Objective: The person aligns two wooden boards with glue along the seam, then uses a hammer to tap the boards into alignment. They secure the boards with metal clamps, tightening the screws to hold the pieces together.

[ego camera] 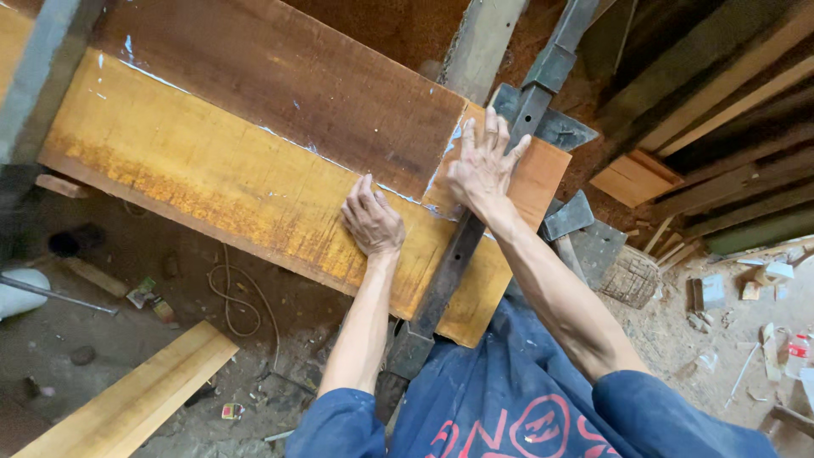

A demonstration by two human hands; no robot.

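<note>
My left hand (371,220) lies flat, fingers together, on a wide yellow-orange plank (195,170). My right hand (483,165) presses with spread fingers on the plank's end, where it meets a darker brown board (288,76). White glue beads show along the seam between the two boards. A long dark metal bar clamp (462,246) runs under the boards, passing beneath my right wrist; its jaw sits at the near edge. Neither hand holds anything.
A light wooden plank (127,399) lies on the dirt floor at lower left near a loop of cord (233,293). Stacked timber (729,127) leans at upper right. Metal brackets (585,229), wood scraps and litter cover the floor at right.
</note>
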